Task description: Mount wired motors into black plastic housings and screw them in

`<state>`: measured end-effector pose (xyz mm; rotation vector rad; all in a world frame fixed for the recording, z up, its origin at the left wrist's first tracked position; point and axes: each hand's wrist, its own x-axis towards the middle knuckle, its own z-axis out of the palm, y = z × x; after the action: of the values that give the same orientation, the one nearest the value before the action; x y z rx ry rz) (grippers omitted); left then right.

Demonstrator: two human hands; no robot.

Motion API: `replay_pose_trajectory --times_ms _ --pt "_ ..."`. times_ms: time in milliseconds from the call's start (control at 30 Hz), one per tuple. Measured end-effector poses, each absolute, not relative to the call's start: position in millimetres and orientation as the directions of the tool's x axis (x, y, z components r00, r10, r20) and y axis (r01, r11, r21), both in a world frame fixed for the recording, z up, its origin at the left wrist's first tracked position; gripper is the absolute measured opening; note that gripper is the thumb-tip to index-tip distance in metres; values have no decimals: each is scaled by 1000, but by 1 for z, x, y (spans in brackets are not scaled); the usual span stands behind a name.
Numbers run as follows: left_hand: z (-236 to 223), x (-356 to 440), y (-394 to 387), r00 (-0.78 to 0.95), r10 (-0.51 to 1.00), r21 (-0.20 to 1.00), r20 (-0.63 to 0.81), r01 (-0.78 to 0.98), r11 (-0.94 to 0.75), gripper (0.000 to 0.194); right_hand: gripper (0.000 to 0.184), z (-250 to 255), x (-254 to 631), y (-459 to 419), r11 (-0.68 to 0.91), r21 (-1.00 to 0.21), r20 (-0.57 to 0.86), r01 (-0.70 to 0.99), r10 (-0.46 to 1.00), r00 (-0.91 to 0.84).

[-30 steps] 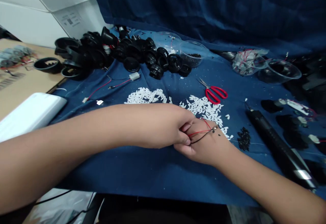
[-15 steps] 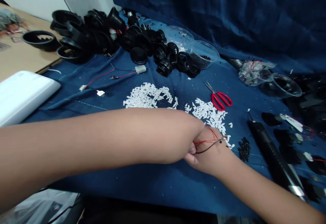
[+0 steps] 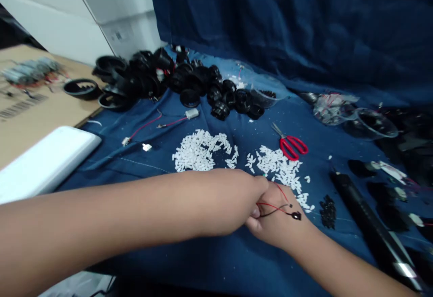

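Both hands meet close together above the near part of the blue cloth. My left hand (image 3: 248,198) is closed, its back hiding most of the fingers. Thin red and black wires (image 3: 272,207) come out between the hands and lie over the back of my right hand (image 3: 275,225). A small black part (image 3: 296,216) hangs at a wire's end. My right hand is closed too, fingers curled under the left; what it grips is hidden. Just beyond the hands lie two loose piles of small white pieces (image 3: 194,150), the right pile (image 3: 279,164) nearer them.
Red-handled scissors (image 3: 292,146) lie beyond the right pile. A black pen-shaped tool (image 3: 361,216) and small black pieces (image 3: 327,211) are at right. Black round housings (image 3: 135,78) and clear tubs (image 3: 267,96) stand behind. A small motor (image 3: 192,114) and a white box (image 3: 50,162) are left.
The view has tilted up and left, so the table sits lower in the picture. The hands stay together; the wires' loose ends have shifted over the right hand.
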<state>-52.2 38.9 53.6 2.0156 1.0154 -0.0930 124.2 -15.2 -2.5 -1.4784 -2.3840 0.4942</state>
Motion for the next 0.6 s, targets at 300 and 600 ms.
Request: replay_pose_trajectory --times_ms 300,600 --pt "125 -50 50 721 565 331 -402 690 -644 11 22 0 117 -16 300 -702 201 646 954 -225" --pt "130 -40 41 782 564 430 -265 619 -657 34 60 18 148 0 45 -999 45 -2 996 82"
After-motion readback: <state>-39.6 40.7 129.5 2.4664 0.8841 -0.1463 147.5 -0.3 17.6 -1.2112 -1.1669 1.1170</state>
